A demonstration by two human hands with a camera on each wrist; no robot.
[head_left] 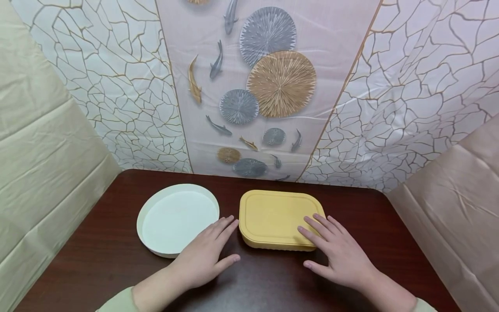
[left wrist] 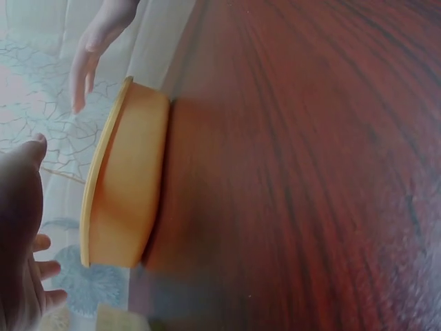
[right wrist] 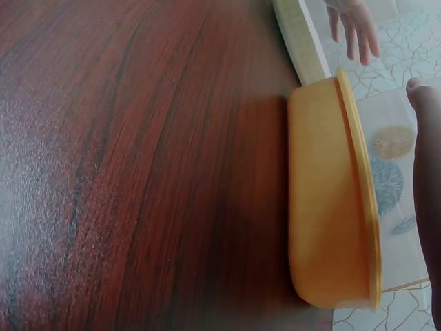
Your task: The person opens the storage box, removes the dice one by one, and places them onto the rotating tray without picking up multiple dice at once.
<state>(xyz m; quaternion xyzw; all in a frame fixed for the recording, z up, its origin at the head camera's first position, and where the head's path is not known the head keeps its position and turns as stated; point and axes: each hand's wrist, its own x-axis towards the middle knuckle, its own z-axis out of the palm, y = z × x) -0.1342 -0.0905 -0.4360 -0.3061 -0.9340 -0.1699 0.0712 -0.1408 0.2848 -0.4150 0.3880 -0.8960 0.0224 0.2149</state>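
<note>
A yellow rectangular box with a fitted lid sits on the dark wood table. My left hand hovers at the box's left side with fingers straight and thumb spread, overlapping the near rim of a round pale tray in the head view. Over the box's right end reaches my right hand, its fingers extended and spread above the lid's corner. In the left wrist view the box stands apart from the left hand. Seen from the right wrist, the box has a lipped lid edge. Neither hand holds anything.
The round tray stands left of the box, with a narrow strip of table between them. Patterned cloth hangs behind the table's far edge. Plain beige cloth closes off the left side, and similar cloth the right.
</note>
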